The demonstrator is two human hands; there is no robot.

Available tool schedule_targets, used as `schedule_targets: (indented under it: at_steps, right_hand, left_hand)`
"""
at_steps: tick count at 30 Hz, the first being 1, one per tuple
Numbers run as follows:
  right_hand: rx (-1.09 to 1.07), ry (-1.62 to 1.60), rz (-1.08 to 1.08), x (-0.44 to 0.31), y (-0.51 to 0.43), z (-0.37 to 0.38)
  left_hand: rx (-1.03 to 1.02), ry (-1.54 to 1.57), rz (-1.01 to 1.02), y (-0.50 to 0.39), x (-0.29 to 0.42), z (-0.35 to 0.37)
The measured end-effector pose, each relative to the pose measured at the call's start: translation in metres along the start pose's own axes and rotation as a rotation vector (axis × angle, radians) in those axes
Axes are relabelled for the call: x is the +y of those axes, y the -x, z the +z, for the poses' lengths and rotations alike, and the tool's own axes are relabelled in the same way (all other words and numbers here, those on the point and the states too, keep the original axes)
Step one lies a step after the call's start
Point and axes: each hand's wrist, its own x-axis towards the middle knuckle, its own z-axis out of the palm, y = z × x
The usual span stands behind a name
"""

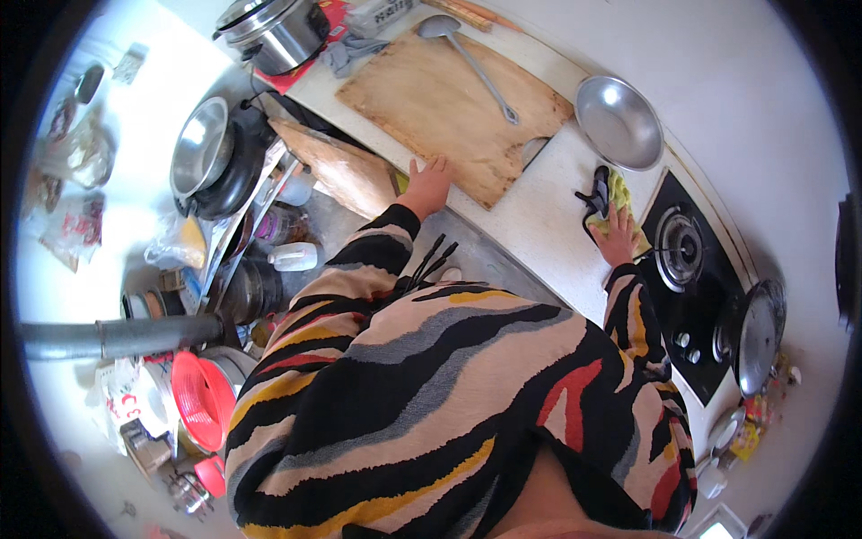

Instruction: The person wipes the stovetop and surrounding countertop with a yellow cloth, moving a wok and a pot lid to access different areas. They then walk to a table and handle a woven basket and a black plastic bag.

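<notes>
My left hand (429, 187) rests with its fingers on the near edge of a wooden cutting board (431, 101) and holds nothing. On the white countertop (522, 236), my right hand (615, 237) presses on a crumpled yellow-green and dark cloth (618, 195), between the board and the black gas stove (687, 303). A metal ladle (478, 67) lies across the board. Beyond the cloth, close to the board's right corner, a steel bowl (619, 122) stands near the wall.
A steel pot (286, 40) and a grey rag (350, 52) are at the counter's far left. A pan (761, 337) is on the stove's right side. At left, a shelf bears a steel basin (201, 147); a red plastic basin (202, 401) is lower down.
</notes>
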Motion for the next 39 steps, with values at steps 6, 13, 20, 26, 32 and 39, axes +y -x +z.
schedule_targets:
  at_steps: [6, 13, 20, 26, 32, 39]
  right_hand:
    - [-0.008, 0.006, -0.018, -0.046, 0.035, 0.011]
    - [-0.124, -0.065, -0.127, -0.106, 0.077, 0.004]
    - [0.157, -0.702, -0.115, -0.054, 0.038, -0.025]
    - [-0.09, -1.917, 0.456, 0.012, -0.032, -0.041]
    - [-0.056, -1.886, 0.389, 0.018, -0.08, -0.033]
    - [0.01, -2.151, 0.738, 0.013, -0.112, -0.03]
  left_hand:
    - [0.033, -0.024, 0.078, -0.004, -0.009, 0.009]
    - [-0.051, -0.138, 0.15, -0.012, -0.006, 0.0]
    - [-0.117, -0.189, 0.171, -0.014, -0.005, -0.005]
    - [-0.262, -0.212, 0.109, -0.016, 0.002, -0.014]
    - [-0.21, -0.149, 0.15, -0.009, 0.018, -0.038]
    - [0.162, 0.196, 0.516, 0.01, 0.113, -0.053]
